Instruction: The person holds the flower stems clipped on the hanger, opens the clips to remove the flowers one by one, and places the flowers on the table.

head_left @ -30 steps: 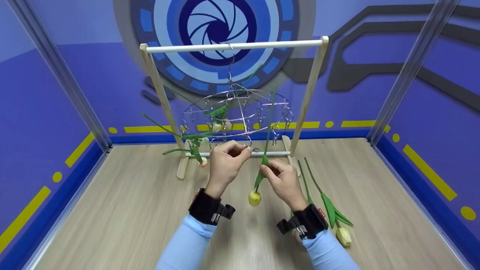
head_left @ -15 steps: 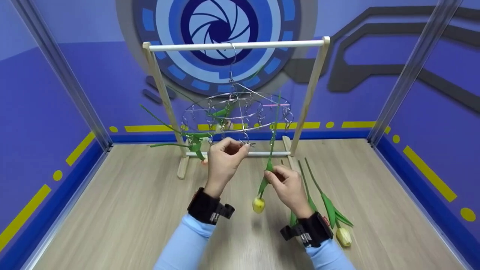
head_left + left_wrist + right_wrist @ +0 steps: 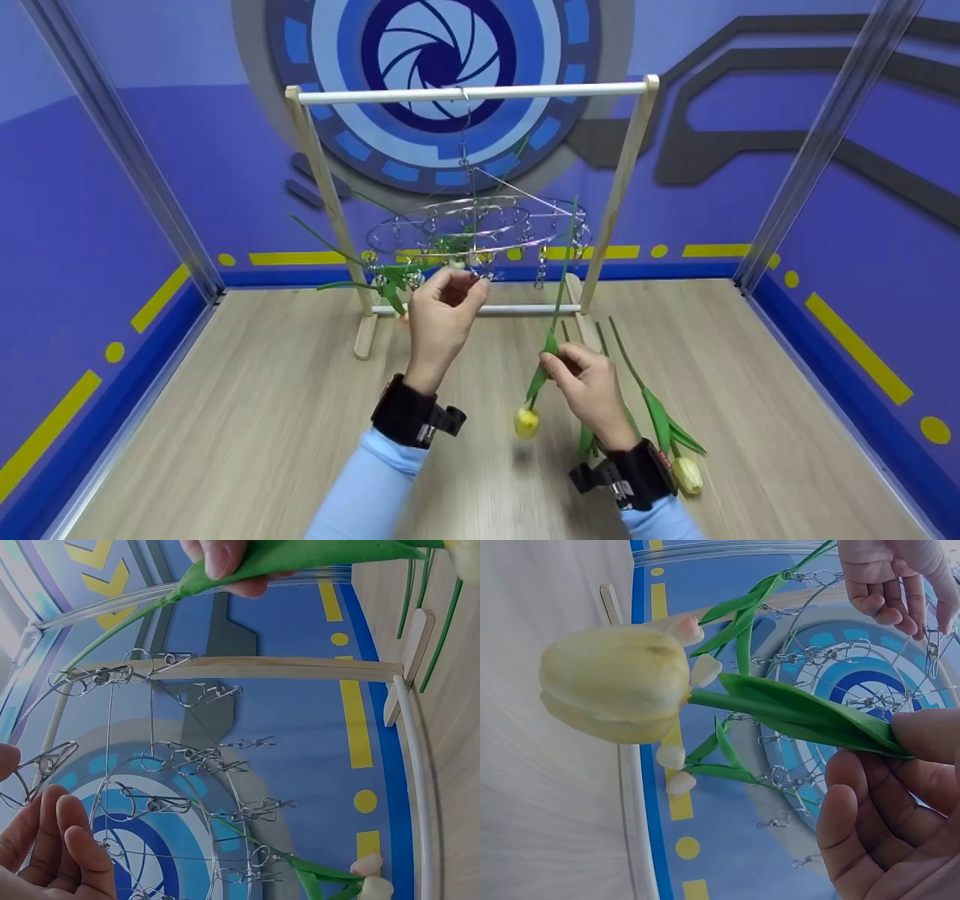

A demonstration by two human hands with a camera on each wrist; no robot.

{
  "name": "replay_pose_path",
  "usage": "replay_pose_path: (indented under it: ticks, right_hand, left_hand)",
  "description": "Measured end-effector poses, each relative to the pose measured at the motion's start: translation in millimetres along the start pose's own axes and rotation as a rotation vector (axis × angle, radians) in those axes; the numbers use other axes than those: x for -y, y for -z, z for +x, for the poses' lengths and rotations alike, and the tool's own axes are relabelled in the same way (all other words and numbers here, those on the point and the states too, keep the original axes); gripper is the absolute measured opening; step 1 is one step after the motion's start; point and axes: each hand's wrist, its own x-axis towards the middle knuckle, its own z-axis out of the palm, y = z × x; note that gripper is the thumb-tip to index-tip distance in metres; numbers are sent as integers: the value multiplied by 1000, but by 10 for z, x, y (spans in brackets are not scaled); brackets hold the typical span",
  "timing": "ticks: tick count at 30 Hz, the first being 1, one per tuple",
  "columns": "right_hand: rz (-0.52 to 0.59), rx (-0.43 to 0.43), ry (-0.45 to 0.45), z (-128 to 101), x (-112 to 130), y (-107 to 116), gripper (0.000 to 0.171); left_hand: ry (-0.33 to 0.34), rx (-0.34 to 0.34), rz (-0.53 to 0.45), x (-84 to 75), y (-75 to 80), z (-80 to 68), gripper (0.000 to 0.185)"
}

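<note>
My right hand (image 3: 589,386) pinches a yellow artificial tulip (image 3: 526,422) by its green leaf and stem. The bloom points down and the long stem rises past the hanger's right side. In the right wrist view the tulip bloom (image 3: 615,682) looms large, thumb and fingers on the leaf. My left hand (image 3: 444,319) is at the front rim of a round wire clip hanger (image 3: 487,244). Its thumb and fingers pinch a metal clip (image 3: 46,763), seen in the left wrist view. Other tulips (image 3: 390,289) hang head down from the hanger's left and back.
A wooden stand (image 3: 630,165) with a white top bar (image 3: 525,90) carries the hanger. More tulips lie on the table at the right, one with a pale yellow bloom (image 3: 687,475). Blue printed walls (image 3: 112,187) close in the table (image 3: 262,420) at the back and sides.
My right hand has moved right and down with the tulip. The left hand has shifted slightly left and up, still at the clip, and the hanger has turned and tilted a little.
</note>
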Motion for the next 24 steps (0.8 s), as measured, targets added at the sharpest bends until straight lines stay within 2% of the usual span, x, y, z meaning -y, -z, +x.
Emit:
replay_pose_path:
  ticks: [8,13,17,24]
  right_hand:
    - [-24,26,-69,-18,-3,126,11]
    - [-29,31,-79,-13,-23,195,10]
    - [-53,28,-68,-7,-36,243,10]
    - [-45,20,-76,3,-41,315,10]
  left_hand:
    - [-35,-12,-7,-2,39,39,13]
    - [-29,-2,24,4,86,33,12]
    - [-29,13,57,6,131,8,11]
    - [-11,67,171,23,230,-74,16]
